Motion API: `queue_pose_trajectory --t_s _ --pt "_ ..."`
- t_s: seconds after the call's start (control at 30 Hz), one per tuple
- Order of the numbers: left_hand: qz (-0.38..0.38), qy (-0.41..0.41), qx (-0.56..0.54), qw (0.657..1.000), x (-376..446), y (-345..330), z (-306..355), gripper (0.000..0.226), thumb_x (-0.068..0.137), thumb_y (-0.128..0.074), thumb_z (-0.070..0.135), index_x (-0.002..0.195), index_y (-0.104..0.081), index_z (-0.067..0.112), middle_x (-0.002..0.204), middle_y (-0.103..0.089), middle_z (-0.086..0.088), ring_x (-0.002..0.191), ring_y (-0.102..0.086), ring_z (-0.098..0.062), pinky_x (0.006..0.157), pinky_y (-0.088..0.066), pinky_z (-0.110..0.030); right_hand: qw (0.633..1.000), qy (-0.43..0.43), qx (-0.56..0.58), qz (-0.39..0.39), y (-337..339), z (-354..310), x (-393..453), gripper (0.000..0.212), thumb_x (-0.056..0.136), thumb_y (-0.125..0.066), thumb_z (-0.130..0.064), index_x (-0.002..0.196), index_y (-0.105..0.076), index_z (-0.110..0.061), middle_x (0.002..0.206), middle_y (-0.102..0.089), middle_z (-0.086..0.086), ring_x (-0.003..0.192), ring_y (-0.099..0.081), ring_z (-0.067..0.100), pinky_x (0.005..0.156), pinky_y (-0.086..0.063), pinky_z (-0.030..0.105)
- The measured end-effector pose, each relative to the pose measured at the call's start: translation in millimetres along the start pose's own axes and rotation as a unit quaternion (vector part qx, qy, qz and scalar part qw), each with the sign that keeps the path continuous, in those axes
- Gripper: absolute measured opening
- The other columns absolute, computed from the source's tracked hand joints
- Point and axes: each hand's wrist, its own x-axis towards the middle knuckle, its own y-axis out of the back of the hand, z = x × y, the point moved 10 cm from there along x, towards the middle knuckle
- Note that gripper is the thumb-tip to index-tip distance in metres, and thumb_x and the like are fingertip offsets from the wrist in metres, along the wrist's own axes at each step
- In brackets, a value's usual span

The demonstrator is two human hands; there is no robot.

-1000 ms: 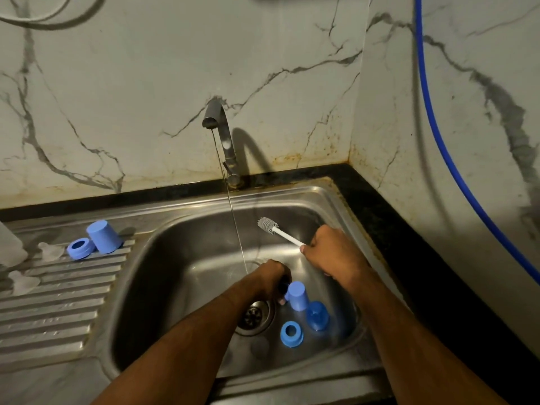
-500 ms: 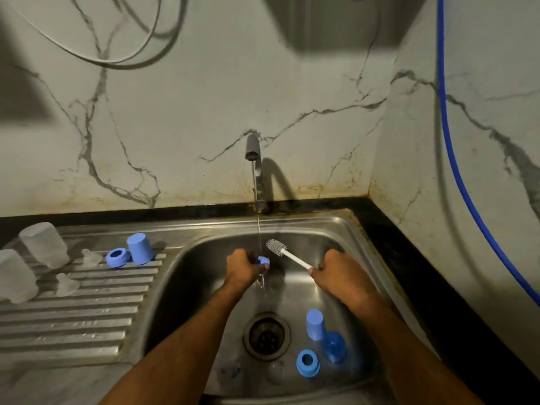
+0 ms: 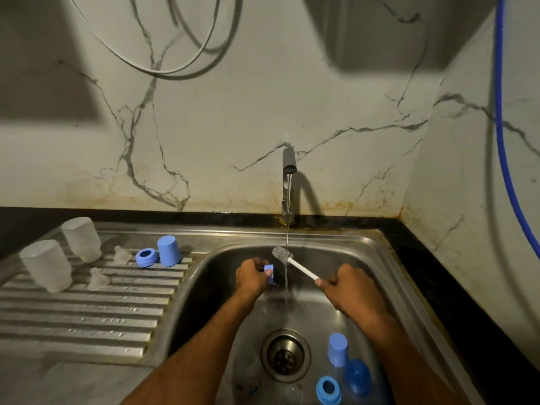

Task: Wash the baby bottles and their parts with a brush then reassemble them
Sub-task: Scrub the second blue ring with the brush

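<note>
My left hand grips a small blue bottle part just left of the running water stream. My right hand holds the white handle of a bottle brush, whose grey head sits in the stream. On the sink floor lie a blue cap, a blue ring and a darker blue piece. On the drainboard stand two clear bottles, two clear nipples, a blue ring and a blue cap.
The steel sink has a drain at its middle. The tap rises at the back wall. A black counter edge runs along the right. A blue hose hangs down the right wall.
My left hand has risen from the sink floor with a blue part and brought it to the stream. The brush head has moved into the water. The view has tilted upward.
</note>
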Motion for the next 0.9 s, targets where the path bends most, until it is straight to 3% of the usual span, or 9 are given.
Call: queue_pose_trajectory --t_s 0.13,0.23,0.37,0.47,0.63,0.77,0.9 --pt "0.009 0.01 -0.026 1.0 12 9 -3 0.018 0.094 -0.064 0.009 0.11 -0.071 0.006 0.094 -0.071 -0.01 0.083 -0.069 -0.019 0.075 -0.06 -0.032 1.0 -0.001 -0.019 0.008 3 10 3 0.046 0.092 -0.067 -0.049 0.061 -0.057 -0.016 0.056 -0.059 -0.001 0.056 -0.063 0.015 0.058 -0.05 0.029" --pt "0.021 0.002 -0.011 1.0 17 14 -1 0.019 0.096 -0.063 0.016 0.109 -0.072 0.006 0.097 -0.072 -0.012 0.089 -0.07 -0.022 0.081 -0.061 -0.038 0.999 0.005 -0.048 0.007 9 9 3 0.04 0.091 -0.068 -0.048 0.066 -0.063 -0.017 0.061 -0.059 -0.003 0.062 -0.061 0.012 0.053 -0.042 0.025" --pt "0.025 -0.005 -0.016 1.0 17 17 1 0.019 0.098 -0.059 0.017 0.108 -0.072 0.007 0.099 -0.07 -0.011 0.094 -0.068 -0.023 0.087 -0.059 -0.041 0.996 0.036 -0.086 0.01 22 -7 -8 0.027 0.094 -0.066 -0.044 0.078 -0.062 -0.022 0.067 -0.052 -0.007 0.058 -0.044 0.003 0.047 -0.025 0.018" --pt "0.023 -0.004 -0.023 0.999 17 19 0 0.019 0.098 -0.059 0.016 0.105 -0.073 0.006 0.096 -0.071 -0.012 0.091 -0.069 -0.024 0.087 -0.059 -0.043 0.996 0.044 -0.08 0.015 25 -10 -11 0.03 0.095 -0.065 -0.043 0.075 -0.059 -0.021 0.067 -0.053 -0.005 0.058 -0.046 0.005 0.048 -0.027 0.018" --pt "-0.018 0.022 -0.06 0.998 15 12 -3 0.025 0.102 -0.05 0.012 0.109 -0.068 -0.003 0.105 -0.068 -0.021 0.09 -0.068 -0.025 0.075 -0.061 -0.033 0.993 0.08 -0.073 0.041 29 -15 -12 0.033 0.095 -0.063 -0.045 0.078 -0.068 -0.017 0.069 -0.061 0.0 0.062 -0.056 0.012 0.048 -0.03 0.019" --pt "-0.043 0.026 -0.09 0.995 9 9 5 0.023 0.102 -0.048 0.005 0.103 -0.067 -0.008 0.093 -0.066 -0.021 0.078 -0.065 -0.022 0.056 -0.057 -0.021 0.99 0.093 -0.097 0.05 25 -17 -9 0.033 0.099 -0.056 -0.046 0.081 -0.069 -0.02 0.065 -0.057 -0.005 0.059 -0.052 0.007 0.048 -0.026 0.017" --pt "-0.05 0.019 -0.081 0.995 9 10 12 0.02 0.099 -0.053 0.006 0.108 -0.067 -0.005 0.1 -0.066 -0.019 0.098 -0.067 -0.03 0.083 -0.06 -0.038 0.987 0.091 -0.113 0.067 27 -22 -10 0.026 0.1 -0.054 -0.043 0.093 -0.067 -0.022 0.078 -0.058 -0.005 0.067 -0.051 0.01 0.054 -0.03 0.02"
